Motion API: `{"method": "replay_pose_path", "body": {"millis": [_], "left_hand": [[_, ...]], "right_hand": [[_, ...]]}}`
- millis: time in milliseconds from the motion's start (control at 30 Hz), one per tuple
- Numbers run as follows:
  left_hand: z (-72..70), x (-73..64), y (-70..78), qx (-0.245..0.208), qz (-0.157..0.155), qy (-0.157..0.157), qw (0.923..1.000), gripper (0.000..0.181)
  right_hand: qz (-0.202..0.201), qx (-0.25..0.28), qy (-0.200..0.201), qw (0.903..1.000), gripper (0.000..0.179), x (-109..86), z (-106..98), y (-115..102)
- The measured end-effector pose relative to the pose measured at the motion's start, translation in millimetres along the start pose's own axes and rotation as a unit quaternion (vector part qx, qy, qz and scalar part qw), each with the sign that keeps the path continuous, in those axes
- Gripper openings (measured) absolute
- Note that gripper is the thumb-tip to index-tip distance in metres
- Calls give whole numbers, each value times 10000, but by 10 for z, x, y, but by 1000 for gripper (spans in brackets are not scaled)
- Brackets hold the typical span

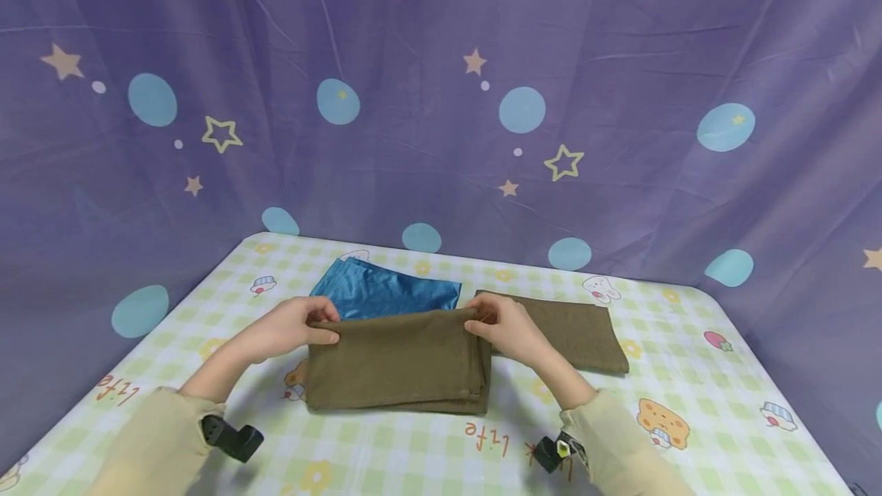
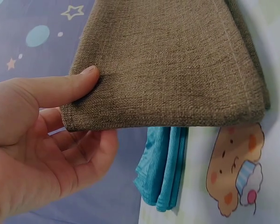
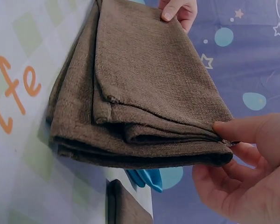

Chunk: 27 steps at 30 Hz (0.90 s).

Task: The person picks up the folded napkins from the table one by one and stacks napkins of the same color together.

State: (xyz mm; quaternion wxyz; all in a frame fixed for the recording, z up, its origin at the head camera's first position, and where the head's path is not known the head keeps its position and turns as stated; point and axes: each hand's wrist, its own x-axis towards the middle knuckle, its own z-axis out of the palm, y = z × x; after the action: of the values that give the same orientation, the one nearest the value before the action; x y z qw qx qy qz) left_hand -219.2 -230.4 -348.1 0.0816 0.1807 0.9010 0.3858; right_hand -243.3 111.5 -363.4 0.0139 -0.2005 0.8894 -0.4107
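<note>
A folded brown cloth point(image 1: 393, 362) is held up by its far top edge, its lower edge near the tabletop. At its upper left corner my left hand point(image 1: 303, 324) pinches it, thumb point(image 2: 84, 84) on the near face and fingers behind. My right hand point(image 1: 506, 327) pinches the upper right corner. In the right wrist view several stacked layers of the brown cloth point(image 3: 144, 70) show at that end, with the right hand point(image 3: 252, 163) gripping their corner. Behind the cloth lies a folded shiny blue cloth point(image 1: 386, 289), partly hidden by it.
A second folded brown cloth point(image 1: 575, 331) lies to the right, its left end partly behind my right hand. All lie on a table with a green checked cover point(image 1: 689, 373). A purple curtain point(image 1: 427, 37) hangs behind the table and along its sides.
</note>
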Motion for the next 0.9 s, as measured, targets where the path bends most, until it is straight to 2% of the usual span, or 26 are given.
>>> {"method": "replay_pose_path", "body": {"millis": [267, 633, 900], "left_hand": [[66, 73, 113, 180, 58, 95, 9998, 16], [161, 203, 206, 232, 353, 178, 9989, 10], [238, 291, 313, 330, 381, 294, 9983, 10]], "right_hand": [[137, -65, 167, 9997, 16, -10, -124, 32], [-61, -197, 303, 9993, 16, -46, -315, 97], [29, -166, 354, 9992, 19, -94, -458, 150]]}}
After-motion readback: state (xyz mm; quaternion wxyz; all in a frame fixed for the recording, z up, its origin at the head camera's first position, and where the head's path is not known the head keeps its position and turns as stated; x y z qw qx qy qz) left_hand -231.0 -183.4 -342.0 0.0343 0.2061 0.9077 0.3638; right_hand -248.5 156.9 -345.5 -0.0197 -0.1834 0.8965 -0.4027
